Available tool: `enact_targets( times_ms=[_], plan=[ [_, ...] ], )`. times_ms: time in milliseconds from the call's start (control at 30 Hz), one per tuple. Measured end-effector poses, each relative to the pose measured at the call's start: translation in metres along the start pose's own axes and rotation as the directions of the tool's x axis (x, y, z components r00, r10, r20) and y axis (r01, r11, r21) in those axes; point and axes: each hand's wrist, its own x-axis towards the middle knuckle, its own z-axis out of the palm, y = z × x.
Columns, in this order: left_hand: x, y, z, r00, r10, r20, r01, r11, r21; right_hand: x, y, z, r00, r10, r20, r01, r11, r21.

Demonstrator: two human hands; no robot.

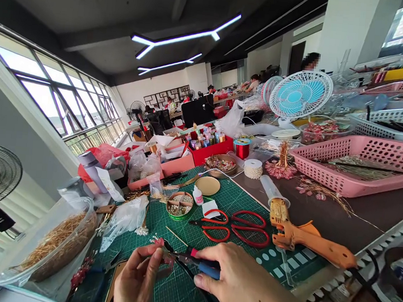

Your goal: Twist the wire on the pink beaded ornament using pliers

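My left hand (pixel 137 277) pinches a small pink beaded ornament (pixel 159 242) between thumb and fingertips, low in the middle of the view. Blue-handled pliers (pixel 208 269) are gripped in my right hand (pixel 243 279), their jaws pointing left and reaching the ornament. Whether the jaws are closed on it I cannot tell. Beneath both hands lies a green cutting mat (pixel 175 289). Just beyond them are two pairs of red-handled scissors (pixel 216 226) and a round divided tin of pearl beads (pixel 180 204). White pearl sprigs (pixel 141 230) rest near my left fingertips.
An orange glue gun (pixel 307 238) lies at right, near a pink basket (pixel 361 183) of wire stems. A clear tub (pixel 44 250) of gold stems stands at left. Behind the mat are a small glue bottle (pixel 198 196), a red box of spools (pixel 212 149) and a desk fan (pixel 301 95).
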Motion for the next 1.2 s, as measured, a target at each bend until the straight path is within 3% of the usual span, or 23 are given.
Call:
enact_targets(
  times_ms=[267, 367, 500, 867, 1033, 1200],
  plan=[
    [0.011, 0.000, -0.010, 0.994, 0.027, 0.101, -0.049, 0.974, 0.222, 0.014, 0.000, -0.018, 0.974, -0.105, 0.201, 0.106, 0.994, 0.004],
    [0.012, 0.001, -0.012, 0.991, 0.025, 0.133, -0.059, 0.964, 0.259, 0.017, 0.000, -0.022, 0.964, -0.147, 0.220, 0.151, 0.988, -0.002],
    [0.011, 0.004, -0.012, 0.976, -0.015, 0.216, -0.044, 0.963, 0.266, 0.015, -0.001, -0.026, 0.968, -0.160, 0.195, 0.173, 0.984, -0.051],
    [0.011, 0.014, -0.012, 0.945, -0.083, 0.316, -0.011, 0.958, 0.285, 0.009, -0.018, -0.041, 0.977, -0.127, 0.172, 0.167, 0.955, -0.244],
    [0.012, 0.012, -0.013, 0.949, -0.079, 0.305, -0.024, 0.947, 0.320, 0.006, -0.018, -0.035, 0.988, -0.137, 0.069, 0.152, 0.935, -0.320],
    [0.014, -0.002, -0.011, 0.978, -0.068, 0.200, 0.040, 0.989, 0.143, 0.003, -0.011, -0.018, 0.990, -0.139, -0.030, 0.120, 0.931, -0.346]
  ],
)
